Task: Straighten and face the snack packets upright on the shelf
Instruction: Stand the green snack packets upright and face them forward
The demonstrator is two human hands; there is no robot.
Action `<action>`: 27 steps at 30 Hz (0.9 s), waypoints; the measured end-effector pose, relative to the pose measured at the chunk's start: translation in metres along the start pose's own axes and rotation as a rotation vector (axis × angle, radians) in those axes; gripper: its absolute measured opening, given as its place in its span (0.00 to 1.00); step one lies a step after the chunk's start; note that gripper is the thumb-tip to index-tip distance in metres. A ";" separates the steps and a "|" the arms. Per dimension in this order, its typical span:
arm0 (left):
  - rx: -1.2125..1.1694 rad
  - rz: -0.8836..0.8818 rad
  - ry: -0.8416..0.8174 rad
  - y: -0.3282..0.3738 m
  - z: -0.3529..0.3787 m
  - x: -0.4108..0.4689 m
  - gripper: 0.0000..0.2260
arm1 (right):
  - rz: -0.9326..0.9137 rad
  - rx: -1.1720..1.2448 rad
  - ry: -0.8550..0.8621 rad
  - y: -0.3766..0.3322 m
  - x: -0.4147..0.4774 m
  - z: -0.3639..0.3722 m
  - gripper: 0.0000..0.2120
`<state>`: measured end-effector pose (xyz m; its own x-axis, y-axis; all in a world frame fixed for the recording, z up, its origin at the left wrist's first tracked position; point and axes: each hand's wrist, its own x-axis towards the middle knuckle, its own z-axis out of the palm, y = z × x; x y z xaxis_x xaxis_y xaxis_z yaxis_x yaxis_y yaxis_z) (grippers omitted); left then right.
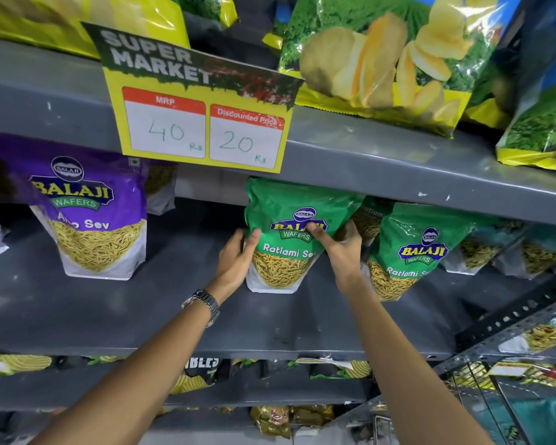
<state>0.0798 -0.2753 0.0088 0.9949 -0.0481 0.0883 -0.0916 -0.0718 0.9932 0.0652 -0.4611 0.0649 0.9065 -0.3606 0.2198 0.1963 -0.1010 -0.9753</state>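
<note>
A green Ratlami Sev packet [286, 258] stands upright in the middle of the grey shelf [142, 316], label facing me. My left hand [236, 256] grips its left edge, thumb across the front. My right hand [342, 244] holds its right edge, thumb pressed on the logo. A second green Ratlami Sev packet [411, 252] stands just right of it, leaning slightly. A purple Aloo Sev packet [93, 220] stands upright at the left.
More sev packets [482, 248] sit behind and to the right. A yellow price sign [203, 123] hangs from the upper shelf edge, with large chip bags [376, 59] above. Lower shelves hold more snacks. A perforated metal upright [511, 316] runs at the right.
</note>
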 end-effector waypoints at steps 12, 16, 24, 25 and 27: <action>-0.044 0.038 0.207 -0.002 0.016 -0.014 0.20 | 0.054 0.176 0.165 0.003 -0.023 0.004 0.17; -0.094 0.393 0.486 -0.002 0.037 -0.052 0.11 | -0.209 -0.074 0.519 0.017 -0.061 -0.032 0.09; -0.045 0.055 -0.254 0.007 0.137 -0.054 0.14 | 0.398 0.029 0.719 0.036 -0.006 -0.165 0.07; -0.006 -0.044 -0.334 0.006 0.146 -0.044 0.20 | 0.426 -0.009 0.593 0.039 0.000 -0.174 0.09; 0.013 -0.163 -0.444 0.006 0.163 -0.026 0.27 | 0.386 -0.010 0.452 0.038 0.006 -0.182 0.14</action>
<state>0.0469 -0.4374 0.0006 0.8825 -0.4567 -0.1128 0.0611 -0.1266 0.9901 0.0103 -0.6363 0.0328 0.6621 -0.7317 -0.1620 -0.1218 0.1083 -0.9866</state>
